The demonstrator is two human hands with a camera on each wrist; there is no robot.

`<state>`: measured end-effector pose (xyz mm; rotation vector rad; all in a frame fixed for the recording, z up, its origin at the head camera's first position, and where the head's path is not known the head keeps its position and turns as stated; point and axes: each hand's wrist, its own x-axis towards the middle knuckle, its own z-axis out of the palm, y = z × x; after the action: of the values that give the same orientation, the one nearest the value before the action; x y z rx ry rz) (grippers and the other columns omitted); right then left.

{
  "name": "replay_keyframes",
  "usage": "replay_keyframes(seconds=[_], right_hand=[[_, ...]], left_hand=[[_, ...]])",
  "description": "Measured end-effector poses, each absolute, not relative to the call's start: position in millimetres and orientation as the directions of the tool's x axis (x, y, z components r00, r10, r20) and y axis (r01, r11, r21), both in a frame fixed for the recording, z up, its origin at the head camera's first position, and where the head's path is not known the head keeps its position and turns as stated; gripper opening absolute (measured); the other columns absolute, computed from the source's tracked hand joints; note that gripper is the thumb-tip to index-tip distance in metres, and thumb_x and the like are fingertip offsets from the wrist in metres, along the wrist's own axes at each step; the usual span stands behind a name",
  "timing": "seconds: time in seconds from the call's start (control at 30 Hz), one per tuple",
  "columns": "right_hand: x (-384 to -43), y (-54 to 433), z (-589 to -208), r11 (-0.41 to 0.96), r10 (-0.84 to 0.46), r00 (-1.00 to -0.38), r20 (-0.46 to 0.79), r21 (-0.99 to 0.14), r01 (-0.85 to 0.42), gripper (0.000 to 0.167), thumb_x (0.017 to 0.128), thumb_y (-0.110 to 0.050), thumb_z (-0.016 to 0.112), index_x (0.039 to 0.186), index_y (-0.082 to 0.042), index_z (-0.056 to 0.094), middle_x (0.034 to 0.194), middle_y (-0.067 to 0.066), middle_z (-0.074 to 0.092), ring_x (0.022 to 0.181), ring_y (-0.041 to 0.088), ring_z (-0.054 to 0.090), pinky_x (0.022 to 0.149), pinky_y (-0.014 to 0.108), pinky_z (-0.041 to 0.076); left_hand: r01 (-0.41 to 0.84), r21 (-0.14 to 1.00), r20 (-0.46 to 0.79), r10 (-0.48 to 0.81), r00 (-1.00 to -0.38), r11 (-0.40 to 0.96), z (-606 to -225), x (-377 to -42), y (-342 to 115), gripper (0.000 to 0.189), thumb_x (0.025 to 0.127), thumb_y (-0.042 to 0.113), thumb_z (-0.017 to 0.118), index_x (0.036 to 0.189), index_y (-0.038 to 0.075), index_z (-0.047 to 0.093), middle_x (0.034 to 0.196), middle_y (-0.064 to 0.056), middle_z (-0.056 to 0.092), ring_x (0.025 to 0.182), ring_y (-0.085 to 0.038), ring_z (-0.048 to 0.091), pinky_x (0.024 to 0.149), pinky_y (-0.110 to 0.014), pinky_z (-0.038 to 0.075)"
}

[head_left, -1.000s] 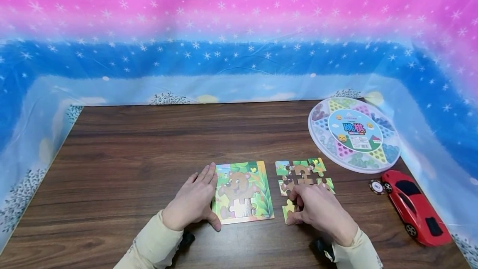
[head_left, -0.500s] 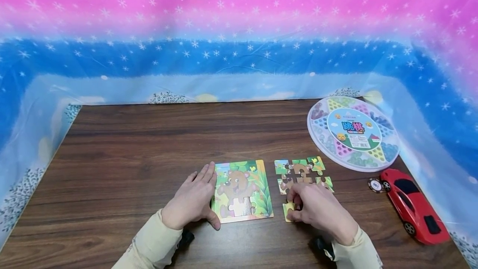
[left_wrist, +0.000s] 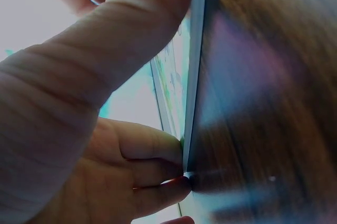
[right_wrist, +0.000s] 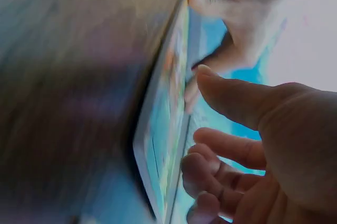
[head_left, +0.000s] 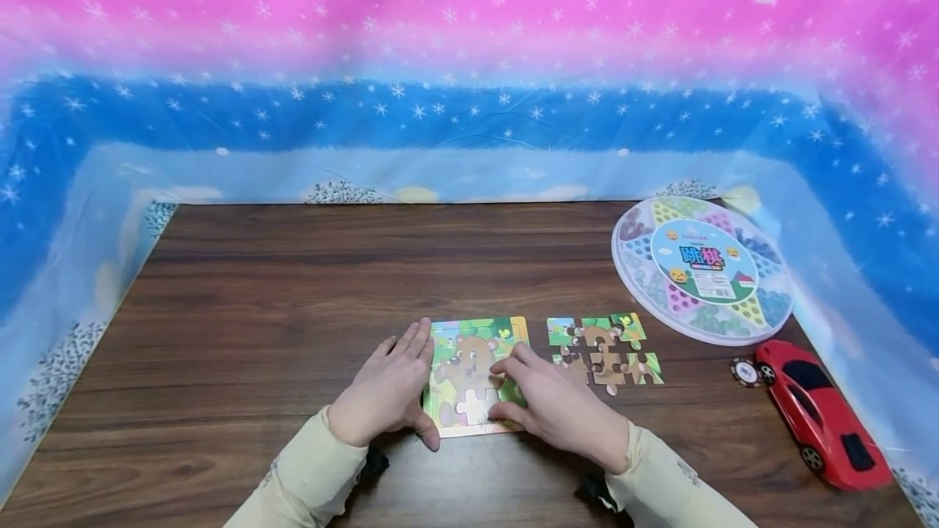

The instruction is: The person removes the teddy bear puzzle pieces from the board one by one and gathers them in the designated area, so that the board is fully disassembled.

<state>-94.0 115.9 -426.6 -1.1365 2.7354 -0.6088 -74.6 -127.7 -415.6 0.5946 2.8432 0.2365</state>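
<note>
A square bear jigsaw board (head_left: 520, 331) lies flat on the table in the head view. Along its left edge rests my left hand (head_left: 385, 389), fingers straight, thumb by the near left corner. The left wrist view has that thumb and those fingers (left_wrist: 150, 142) against the board's edge. Over the board's right part hovers my right hand (head_left: 553, 402), thumb and fingers apart, no piece visible between them. In the right wrist view its fingers (right_wrist: 231, 145) bend loosely. Near the board's bottom is a pale piece-shaped patch (head_left: 472, 407). Right of the board lie several loose puzzle pieces (head_left: 597, 336).
A round Chinese checkers box (head_left: 700, 316) stands at the back right. In front of it sit a poker chip (head_left: 745, 371) and a red toy car (head_left: 825, 422). Brown wooden table (head_left: 293, 267) stretches left of the board, with a patterned cloth (head_left: 469, 116) behind.
My right hand has left the yellow-green loose piece at the lower right and moved left over the board. That piece's spot is now covered by the hand. My left hand stays put.
</note>
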Motion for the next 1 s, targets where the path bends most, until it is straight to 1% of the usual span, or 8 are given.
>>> replay_keyframes(seconds=[0.1, 0.2, 0.37, 0.47, 0.57, 0.77, 0.87, 1.0], right_hand=[[-94, 107, -427, 0.626, -0.723, -0.690, 0.007, -0.416, -0.660, 0.043, 0.083, -0.041, 0.075, 0.114, -0.014, 0.065, 0.094, -0.005, 0.044, 0.059, 0.004, 0.042, 0.050, 0.020, 0.039], [-95, 102, -428, 0.624, -0.730, -0.684, -0.009, -0.418, -0.660, 0.040, 0.081, -0.039, 0.077, 0.111, -0.013, 0.066, 0.093, -0.006, 0.042, 0.059, 0.004, 0.041, 0.050, 0.020, 0.039], [-96, 98, -428, 0.603, -0.747, -0.663, -0.048, -0.471, -0.644, 0.027, 0.083, -0.030, 0.077, 0.100, -0.013, 0.065, 0.095, -0.005, 0.047, 0.065, 0.004, 0.046, 0.060, 0.020, 0.044], [-96, 98, -427, 0.591, -0.754, -0.652, -0.073, -0.508, -0.627, 0.020, 0.085, -0.025, 0.076, 0.095, -0.013, 0.064, 0.093, -0.005, 0.047, 0.065, 0.003, 0.047, 0.061, 0.019, 0.044], [-95, 98, -426, 0.585, -0.760, -0.645, -0.081, -0.517, -0.625, 0.017, 0.086, -0.024, 0.075, 0.093, -0.013, 0.064, 0.091, -0.004, 0.046, 0.064, 0.003, 0.046, 0.060, 0.019, 0.044], [-94, 97, -425, 0.605, -0.743, -0.662, -0.095, -0.519, -0.605, 0.028, 0.085, -0.026, 0.076, 0.100, -0.009, 0.060, 0.093, -0.002, 0.043, 0.064, 0.005, 0.044, 0.059, 0.020, 0.044], [-94, 97, -425, 0.617, -0.732, -0.674, -0.102, -0.520, -0.591, 0.031, 0.083, -0.027, 0.077, 0.099, -0.008, 0.059, 0.092, -0.002, 0.042, 0.063, 0.005, 0.043, 0.059, 0.020, 0.044], [-94, 97, -425, 0.616, -0.731, -0.674, -0.103, -0.524, -0.588, 0.033, 0.082, -0.028, 0.078, 0.097, -0.007, 0.058, 0.090, -0.002, 0.041, 0.062, 0.005, 0.043, 0.059, 0.020, 0.043]], left_hand=[[0.373, 0.199, -0.188, 0.409, -0.893, 0.906, -416, -74, -128, 0.131, 0.043, 0.062, 0.087, 0.140, -0.013, 0.041, 0.152, -0.029, 0.028, 0.141, -0.036, 0.030, 0.108, -0.053, 0.033], [0.373, 0.197, -0.188, 0.409, -0.893, 0.906, -416, -75, -128, 0.131, 0.043, 0.062, 0.087, 0.140, -0.013, 0.041, 0.152, -0.028, 0.028, 0.141, -0.036, 0.030, 0.108, -0.053, 0.033], [0.374, 0.199, -0.188, 0.410, -0.892, 0.906, -415, -75, -127, 0.131, 0.043, 0.062, 0.087, 0.140, -0.013, 0.041, 0.152, -0.028, 0.029, 0.141, -0.036, 0.030, 0.108, -0.053, 0.033], [0.375, 0.200, -0.188, 0.411, -0.892, 0.905, -415, -75, -127, 0.131, 0.042, 0.061, 0.087, 0.140, -0.013, 0.041, 0.152, -0.028, 0.029, 0.141, -0.036, 0.031, 0.108, -0.053, 0.033], [0.375, 0.198, -0.188, 0.410, -0.892, 0.906, -416, -75, -127, 0.132, 0.042, 0.062, 0.087, 0.140, -0.013, 0.041, 0.152, -0.028, 0.029, 0.141, -0.036, 0.030, 0.108, -0.052, 0.033], [0.376, 0.197, -0.189, 0.411, -0.892, 0.905, -417, -75, -128, 0.133, 0.042, 0.063, 0.086, 0.141, -0.013, 0.040, 0.153, -0.028, 0.028, 0.141, -0.036, 0.029, 0.108, -0.053, 0.033], [0.372, 0.201, -0.191, 0.409, -0.892, 0.906, -417, -75, -128, 0.132, 0.042, 0.063, 0.086, 0.141, -0.012, 0.041, 0.153, -0.028, 0.027, 0.141, -0.036, 0.030, 0.108, -0.053, 0.033], [0.369, 0.203, -0.190, 0.406, -0.894, 0.907, -416, -74, -128, 0.132, 0.042, 0.063, 0.087, 0.141, -0.012, 0.041, 0.153, -0.028, 0.028, 0.141, -0.036, 0.030, 0.108, -0.053, 0.033]])
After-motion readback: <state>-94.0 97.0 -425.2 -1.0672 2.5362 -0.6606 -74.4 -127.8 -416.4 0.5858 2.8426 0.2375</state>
